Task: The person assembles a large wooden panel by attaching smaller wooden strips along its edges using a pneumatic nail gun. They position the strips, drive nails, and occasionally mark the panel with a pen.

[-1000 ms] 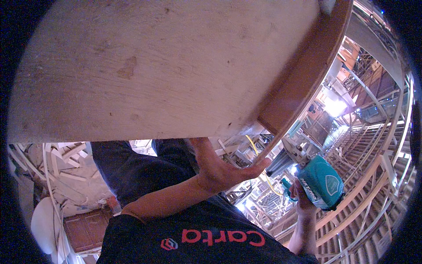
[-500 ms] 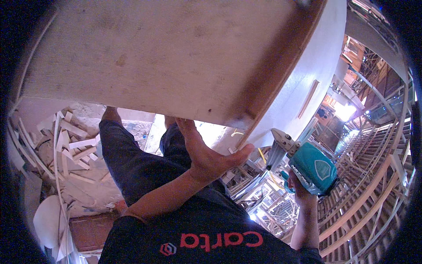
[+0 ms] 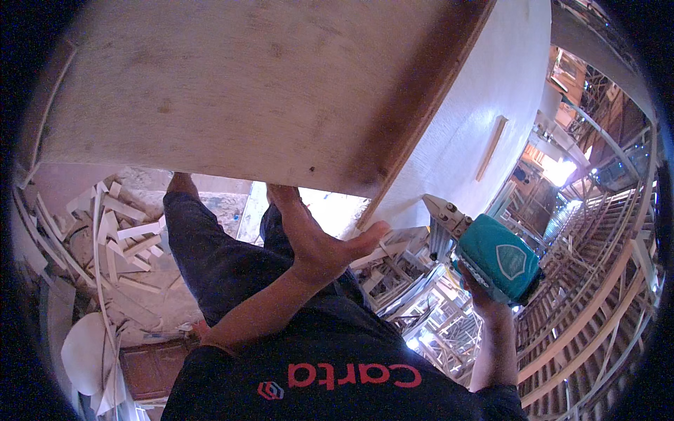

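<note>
A large plywood panel [image 3: 232, 91] with a raised wooden strip [image 3: 439, 105] along its right side fills the upper view. Beyond the strip, a pale curved sheet [image 3: 484, 119] bends away. My left hand [image 3: 316, 242] is at the panel's near edge, fingers reaching under it and thumb spread toward the strip's lower end. The fingertips are hidden behind the panel. On the right, my right hand [image 3: 484, 298] is wrapped around the grip of a teal nail gun [image 3: 498, 256]. Its metal nose points up and left, close to the curved sheet's lower edge.
Wood offcuts [image 3: 130, 235] lie heaped on the dusty floor at left, beyond my legs [image 3: 210, 245]. A narrow wooden batten [image 3: 491, 149] is on the curved sheet. Stacked timber pieces [image 3: 449, 323] are behind the nail gun. A brown panel [image 3: 151, 368] lies at lower left.
The panel and strip have shifted slightly left in view, and my left hand with them. The nail gun has moved a little up and left, still in my right hand.
</note>
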`<action>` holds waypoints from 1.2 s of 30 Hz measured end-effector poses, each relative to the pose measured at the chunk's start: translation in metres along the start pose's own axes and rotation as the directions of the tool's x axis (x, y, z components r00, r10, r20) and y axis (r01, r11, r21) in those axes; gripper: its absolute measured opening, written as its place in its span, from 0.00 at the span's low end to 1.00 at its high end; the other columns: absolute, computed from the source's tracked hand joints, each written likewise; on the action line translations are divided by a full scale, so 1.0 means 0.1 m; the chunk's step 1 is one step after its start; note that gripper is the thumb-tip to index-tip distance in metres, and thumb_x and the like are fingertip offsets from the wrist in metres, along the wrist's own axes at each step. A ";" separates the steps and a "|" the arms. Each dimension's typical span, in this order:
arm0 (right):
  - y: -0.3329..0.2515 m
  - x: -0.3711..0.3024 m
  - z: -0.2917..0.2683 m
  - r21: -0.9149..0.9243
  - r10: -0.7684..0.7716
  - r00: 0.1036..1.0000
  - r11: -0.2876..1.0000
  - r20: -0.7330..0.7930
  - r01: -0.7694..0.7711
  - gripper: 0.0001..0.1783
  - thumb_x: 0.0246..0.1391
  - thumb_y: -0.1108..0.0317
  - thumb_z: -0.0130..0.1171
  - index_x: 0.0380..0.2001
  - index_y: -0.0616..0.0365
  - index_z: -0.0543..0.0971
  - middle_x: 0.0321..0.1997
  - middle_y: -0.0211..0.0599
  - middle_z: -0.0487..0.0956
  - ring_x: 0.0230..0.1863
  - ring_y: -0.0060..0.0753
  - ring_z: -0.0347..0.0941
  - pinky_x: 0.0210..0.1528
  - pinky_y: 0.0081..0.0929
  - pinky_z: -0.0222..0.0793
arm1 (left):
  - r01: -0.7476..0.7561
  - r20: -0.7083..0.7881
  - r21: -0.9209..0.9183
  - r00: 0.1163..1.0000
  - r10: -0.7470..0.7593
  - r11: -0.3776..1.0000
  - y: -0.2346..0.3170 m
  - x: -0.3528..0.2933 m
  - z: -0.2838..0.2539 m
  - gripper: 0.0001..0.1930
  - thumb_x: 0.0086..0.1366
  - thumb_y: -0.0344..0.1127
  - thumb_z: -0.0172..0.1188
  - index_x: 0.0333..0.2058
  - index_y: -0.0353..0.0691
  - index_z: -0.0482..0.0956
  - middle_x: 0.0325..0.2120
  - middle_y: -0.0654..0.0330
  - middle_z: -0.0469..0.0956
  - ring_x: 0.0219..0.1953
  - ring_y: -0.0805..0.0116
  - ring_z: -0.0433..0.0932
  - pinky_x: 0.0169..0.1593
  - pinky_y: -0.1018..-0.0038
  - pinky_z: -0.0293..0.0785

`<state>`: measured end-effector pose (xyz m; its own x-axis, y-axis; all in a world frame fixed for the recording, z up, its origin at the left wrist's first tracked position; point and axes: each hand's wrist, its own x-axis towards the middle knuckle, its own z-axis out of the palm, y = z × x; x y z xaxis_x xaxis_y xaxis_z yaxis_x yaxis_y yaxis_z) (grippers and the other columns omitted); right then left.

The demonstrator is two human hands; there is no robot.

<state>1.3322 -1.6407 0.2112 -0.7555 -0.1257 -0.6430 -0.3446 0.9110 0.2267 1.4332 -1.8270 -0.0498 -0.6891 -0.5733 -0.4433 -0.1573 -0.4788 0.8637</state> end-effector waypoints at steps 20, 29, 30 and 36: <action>2.20 1.42 0.05 0.406 0.245 0.861 0.913 -0.446 -0.050 0.30 0.53 0.72 0.56 0.60 0.64 0.66 0.34 0.53 0.78 0.34 0.50 0.78 0.37 0.45 0.72 | -0.117 -0.295 -0.051 0.951 0.098 0.992 -0.01 0.05 0.05 0.51 0.54 0.36 0.73 0.69 0.35 0.48 0.65 0.49 0.56 0.66 0.56 0.59 0.68 0.61 0.53; 2.10 1.79 0.57 -0.032 -0.124 0.460 0.979 -0.879 0.203 0.31 0.52 0.76 0.56 0.62 0.59 0.67 0.49 0.55 0.77 0.42 0.59 0.76 0.47 0.49 0.72 | -0.210 -0.232 0.619 0.872 0.431 0.757 0.64 0.23 -0.11 0.21 0.58 0.42 0.71 0.43 0.32 0.81 0.35 0.54 0.83 0.39 0.66 0.80 0.46 0.73 0.75; 1.96 1.57 0.57 -0.068 -0.182 0.353 0.947 -0.918 0.313 0.28 0.52 0.75 0.57 0.59 0.59 0.71 0.46 0.52 0.78 0.41 0.56 0.77 0.46 0.47 0.73 | -0.182 -0.151 0.637 0.923 0.353 0.749 0.73 0.32 -0.09 0.21 0.58 0.43 0.71 0.43 0.31 0.81 0.34 0.54 0.83 0.38 0.67 0.81 0.45 0.73 0.75; 0.98 0.70 1.46 0.893 -0.357 0.921 0.347 -0.158 0.288 0.12 0.54 0.71 0.65 0.41 0.62 0.83 0.38 0.40 0.84 0.38 0.26 0.79 0.44 0.26 0.74 | 0.117 0.169 0.659 0.939 -0.298 0.743 1.23 0.66 0.19 0.22 0.59 0.45 0.71 0.42 0.31 0.82 0.35 0.57 0.84 0.34 0.71 0.82 0.41 0.73 0.77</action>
<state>1.3264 -1.5030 0.0818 -0.6609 -0.5031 -0.5569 0.1604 0.6302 -0.7597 1.3544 -1.9112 0.0321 -0.7200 -0.2836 -0.6334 -0.6639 0.0155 0.7477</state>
